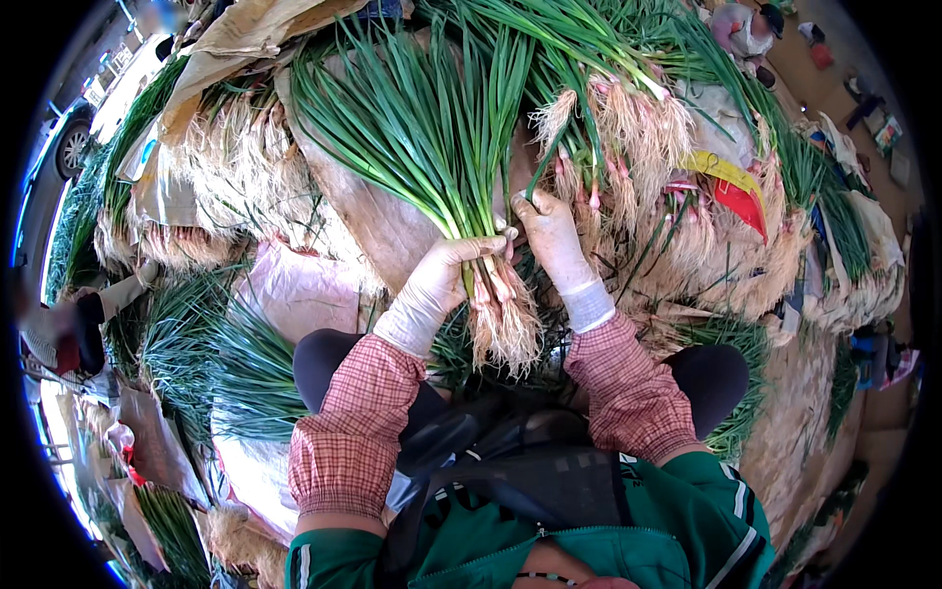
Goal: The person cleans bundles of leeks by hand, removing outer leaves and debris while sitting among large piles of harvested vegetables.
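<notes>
A bunch of spring onions [456, 167] fans out away from me, its long green leaves over a brown sheet. White-gloved, my left hand [439, 282] is closed round the stalks just above the pinkish bulbs. Pale stringy roots [508, 339] hang from the bunch toward my lap. My right hand [552, 236], gloved too, is at the bunch's right side with its fingers pinched together. A green leaf [536, 180] runs into that pinch; its other end is lost among the onions beyond.
Heaps of spring onions with roots showing [638, 133] lie at the far right, and more [240, 167] at the far left. A pink-white sack [299, 290] is beside loose greens [245, 368] on my left. Other people [751, 34] sit at the edges; a vehicle wheel [74, 147] stands far left.
</notes>
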`<state>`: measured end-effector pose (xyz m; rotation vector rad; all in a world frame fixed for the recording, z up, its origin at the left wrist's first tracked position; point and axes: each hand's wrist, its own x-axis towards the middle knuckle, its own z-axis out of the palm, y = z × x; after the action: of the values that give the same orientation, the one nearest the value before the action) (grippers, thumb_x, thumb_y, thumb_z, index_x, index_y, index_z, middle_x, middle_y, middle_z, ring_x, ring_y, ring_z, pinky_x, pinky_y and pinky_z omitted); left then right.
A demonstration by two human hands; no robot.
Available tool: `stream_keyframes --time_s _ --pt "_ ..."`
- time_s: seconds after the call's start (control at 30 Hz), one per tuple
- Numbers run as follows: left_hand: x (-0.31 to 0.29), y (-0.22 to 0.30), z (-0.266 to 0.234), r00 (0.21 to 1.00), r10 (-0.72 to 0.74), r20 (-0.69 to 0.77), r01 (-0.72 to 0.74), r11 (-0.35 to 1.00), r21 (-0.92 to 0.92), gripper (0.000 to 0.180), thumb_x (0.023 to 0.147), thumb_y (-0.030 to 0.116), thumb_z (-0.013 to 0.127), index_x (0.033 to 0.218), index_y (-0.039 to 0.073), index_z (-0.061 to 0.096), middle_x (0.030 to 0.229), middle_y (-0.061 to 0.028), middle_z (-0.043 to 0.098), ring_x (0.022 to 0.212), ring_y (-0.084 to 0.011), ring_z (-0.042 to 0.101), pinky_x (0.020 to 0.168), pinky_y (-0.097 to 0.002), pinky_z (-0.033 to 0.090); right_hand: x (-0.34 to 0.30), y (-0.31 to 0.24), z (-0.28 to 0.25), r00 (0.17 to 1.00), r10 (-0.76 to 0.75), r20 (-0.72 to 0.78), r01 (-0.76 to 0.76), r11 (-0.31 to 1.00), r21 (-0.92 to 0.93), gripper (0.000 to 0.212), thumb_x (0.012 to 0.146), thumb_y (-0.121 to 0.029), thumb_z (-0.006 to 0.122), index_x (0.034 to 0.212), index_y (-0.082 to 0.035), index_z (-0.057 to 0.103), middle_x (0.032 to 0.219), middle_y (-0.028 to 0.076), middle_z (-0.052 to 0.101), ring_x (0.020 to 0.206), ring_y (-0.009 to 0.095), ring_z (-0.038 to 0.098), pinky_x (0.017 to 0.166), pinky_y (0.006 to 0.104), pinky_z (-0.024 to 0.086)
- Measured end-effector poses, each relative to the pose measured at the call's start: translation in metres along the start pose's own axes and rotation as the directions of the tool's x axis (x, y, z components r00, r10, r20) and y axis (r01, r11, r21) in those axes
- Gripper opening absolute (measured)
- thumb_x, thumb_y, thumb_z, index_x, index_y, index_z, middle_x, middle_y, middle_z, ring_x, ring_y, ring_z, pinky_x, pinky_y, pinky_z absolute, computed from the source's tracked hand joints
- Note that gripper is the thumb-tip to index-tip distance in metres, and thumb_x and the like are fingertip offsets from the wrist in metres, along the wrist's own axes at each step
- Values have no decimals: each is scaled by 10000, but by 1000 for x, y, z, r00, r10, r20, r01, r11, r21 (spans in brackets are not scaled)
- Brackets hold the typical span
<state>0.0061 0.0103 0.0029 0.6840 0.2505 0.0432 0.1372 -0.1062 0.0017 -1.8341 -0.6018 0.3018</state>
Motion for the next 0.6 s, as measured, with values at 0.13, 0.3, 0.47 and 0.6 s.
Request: stream_keyframes --time_s 0.13,0.3,0.47,0.6 --pt "-3 2 -3 999 -38 4 38 997 -61 329 831 64 610 1135 -39 539 1046 -173 642 1019 -291 623 860 -436 529 15 10 7 999 -42 -28 46 984 173 199 924 -176 596 935 18 637 771 23 626 706 114 544 670 275 464" --pt "1 1 -8 999 -37 26 38 997 -61 337 830 60 599 1144 -44 534 1040 -178 643 988 -314 626 828 -443 534 14 6 9 991 -133 -1 133 990 35 139 910 -139 597 915 -4 628 742 21 627 628 118 575 564 283 471" --pt "1 0 -5 998 -8 54 7 1000 20 301 838 89 616 1099 -49 559 986 -170 646 874 -302 646 783 -406 546 -11 17 16 925 290 245 -371 551 748 99 923 -73 548 965 16 567 690 29 567 544 177 538 511 273 462" --pt "-4 4 0 993 14 115 -11 999 -32 315 850 114 618 1109 -49 544 975 -167 632 875 -305 643 740 -390 553 -12 92 28 910 257 326 -397 314 862 201 932 -163 539 964 33 566 754 55 565 680 181 539 665 317 494"
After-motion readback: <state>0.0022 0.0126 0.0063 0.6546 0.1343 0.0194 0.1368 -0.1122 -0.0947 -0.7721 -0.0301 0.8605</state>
